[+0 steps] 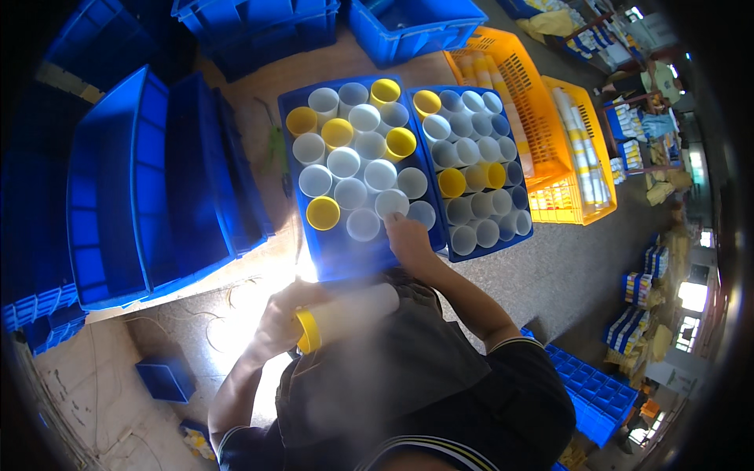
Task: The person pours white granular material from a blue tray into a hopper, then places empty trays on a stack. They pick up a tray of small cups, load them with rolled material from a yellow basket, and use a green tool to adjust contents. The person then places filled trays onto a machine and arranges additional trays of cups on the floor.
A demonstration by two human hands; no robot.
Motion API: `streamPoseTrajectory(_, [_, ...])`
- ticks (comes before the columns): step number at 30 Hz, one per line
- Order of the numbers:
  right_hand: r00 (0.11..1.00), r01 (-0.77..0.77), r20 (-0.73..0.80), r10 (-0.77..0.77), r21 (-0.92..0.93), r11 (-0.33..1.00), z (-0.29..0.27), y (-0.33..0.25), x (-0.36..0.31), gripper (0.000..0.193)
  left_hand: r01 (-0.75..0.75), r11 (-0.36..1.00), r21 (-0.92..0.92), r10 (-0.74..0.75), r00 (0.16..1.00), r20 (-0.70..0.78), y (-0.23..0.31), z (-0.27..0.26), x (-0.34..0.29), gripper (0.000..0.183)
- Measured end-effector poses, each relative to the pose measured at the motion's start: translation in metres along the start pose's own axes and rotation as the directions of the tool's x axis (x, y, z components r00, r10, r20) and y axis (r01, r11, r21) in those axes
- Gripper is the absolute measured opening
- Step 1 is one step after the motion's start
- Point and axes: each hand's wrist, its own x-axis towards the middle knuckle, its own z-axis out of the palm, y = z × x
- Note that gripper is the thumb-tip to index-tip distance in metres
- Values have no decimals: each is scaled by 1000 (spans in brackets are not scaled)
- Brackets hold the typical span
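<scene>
My left hand is closed around a white tube with a yellow end, held tilted in front of my apron; haze or glare blurs its far part. My right hand reaches to the near part of a blue crate. Its fingers pinch the rim of a white tube that stands upright there. Several white tubes stand around it, open ends up, with a few yellow ones among them. The fingertips of my left hand are partly hidden.
A second blue crate full of upright tubes adjoins on the right. Beyond it are orange baskets of longer tubes. Large blue bins stand at left, more at the back. Bright light glares by my left hand.
</scene>
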Motion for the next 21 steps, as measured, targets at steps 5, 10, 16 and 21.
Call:
streamPoseTrajectory(5, [946,185,-289,-149,99,978,12,16,0,12,66,934,351,48,951,-305,-18,-5,12,23])
streamPoseTrajectory(10, [879,208,-460,-126,131,969,-37,-1,-17,13,281,892,353,-99,885,-455,-22,-5,34,26])
streamPoseTrajectory(16, [964,-109,-137,227,576,810,-60,-2,-84,9,181,800,572,166,849,-501,19,-6,20,43])
streamPoseTrajectory(21, [978,-131,-157,140,66,989,-33,12,-79,24,206,854,478,99,837,-537,21,14,35,21])
